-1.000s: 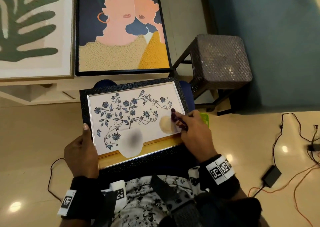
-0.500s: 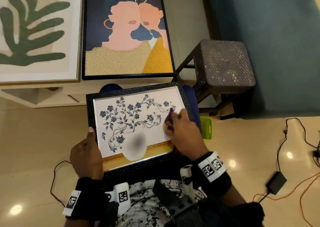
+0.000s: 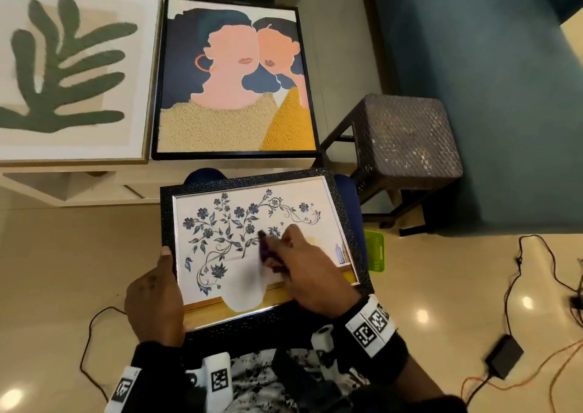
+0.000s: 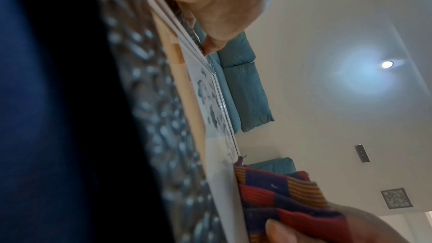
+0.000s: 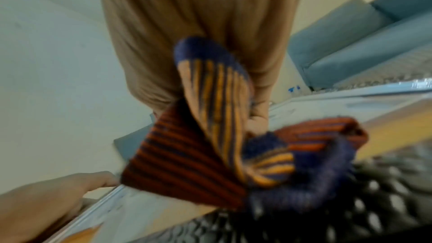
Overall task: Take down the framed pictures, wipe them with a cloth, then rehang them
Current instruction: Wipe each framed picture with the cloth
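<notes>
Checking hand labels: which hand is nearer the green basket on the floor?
Right. The right hand presses the cloth on the floral picture's glass, toward the green basket side; the left hand grips the frame's far edge.

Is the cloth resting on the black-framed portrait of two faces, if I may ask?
No, the right hand presses the cloth on the floral picture.

right hand (image 3: 310, 273) with cloth (image 3: 270, 256) slid leftward (mid-glass)

Striped cloth (image 3: 270, 256) on floral picture (image 3: 220, 223)
</notes>
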